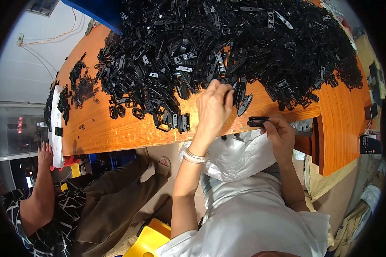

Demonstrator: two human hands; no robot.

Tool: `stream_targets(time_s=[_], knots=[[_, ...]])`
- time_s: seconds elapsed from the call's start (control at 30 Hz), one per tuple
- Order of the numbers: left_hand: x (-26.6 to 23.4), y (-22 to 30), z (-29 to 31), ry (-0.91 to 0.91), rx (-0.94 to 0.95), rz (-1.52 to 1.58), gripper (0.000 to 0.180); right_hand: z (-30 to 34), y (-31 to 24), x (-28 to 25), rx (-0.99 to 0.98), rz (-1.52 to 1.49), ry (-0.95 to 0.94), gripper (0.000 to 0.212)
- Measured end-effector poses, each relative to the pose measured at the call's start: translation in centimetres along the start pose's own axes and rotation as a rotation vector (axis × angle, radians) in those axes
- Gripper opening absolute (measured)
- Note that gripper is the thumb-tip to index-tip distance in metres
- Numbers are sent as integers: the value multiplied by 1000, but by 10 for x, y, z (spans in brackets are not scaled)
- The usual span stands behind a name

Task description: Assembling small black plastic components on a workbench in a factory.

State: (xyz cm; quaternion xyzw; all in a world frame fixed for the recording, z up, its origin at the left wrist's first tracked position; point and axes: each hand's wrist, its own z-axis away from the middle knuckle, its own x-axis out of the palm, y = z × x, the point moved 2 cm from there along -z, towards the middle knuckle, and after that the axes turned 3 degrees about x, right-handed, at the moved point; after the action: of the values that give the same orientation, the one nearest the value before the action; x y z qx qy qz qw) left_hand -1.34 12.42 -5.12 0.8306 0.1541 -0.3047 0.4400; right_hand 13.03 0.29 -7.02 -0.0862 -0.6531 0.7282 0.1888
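Observation:
My right hand (pixel 280 136) is closed on a small black plastic part (pixel 257 121), pinched between thumb and fingers just past the table's front edge. My left hand (pixel 215 105), with pale bracelets (pixel 195 157) at the wrist, reaches to the near edge of a big heap of black plastic parts (pixel 158 64). Its fingers are curled together there, and what they grip is hidden. Beside it, to the right, a pointed black part (pixel 244 105) lies on the orange wooden table (pixel 116 137).
White plastic sheeting (pixel 240 158) hangs between me and the table. A person's hand (pixel 45 154) rests near the table's left end. A blue bin (pixel 96 13) stands at the far left, a yellow container (pixel 148 240) below. A phone (pixel 370 144) is at the right.

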Motion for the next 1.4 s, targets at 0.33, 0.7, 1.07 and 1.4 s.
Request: stream_targets(time_s=[0.33,0.7,1.07,1.4], knots=[[16,26,19,-203,-63,-97,19,-3,6,-9,-11,-15,72,7],[24,10,51,-265,289,-163,27,-5,7,-10,0,-16,100,8],[19,1,48,176,-105,196,14,-12,15,-8,-25,-15,-13,10],[5,4,47,-318,-669,1216,15,-23,10,3,-356,-95,-315,15]])
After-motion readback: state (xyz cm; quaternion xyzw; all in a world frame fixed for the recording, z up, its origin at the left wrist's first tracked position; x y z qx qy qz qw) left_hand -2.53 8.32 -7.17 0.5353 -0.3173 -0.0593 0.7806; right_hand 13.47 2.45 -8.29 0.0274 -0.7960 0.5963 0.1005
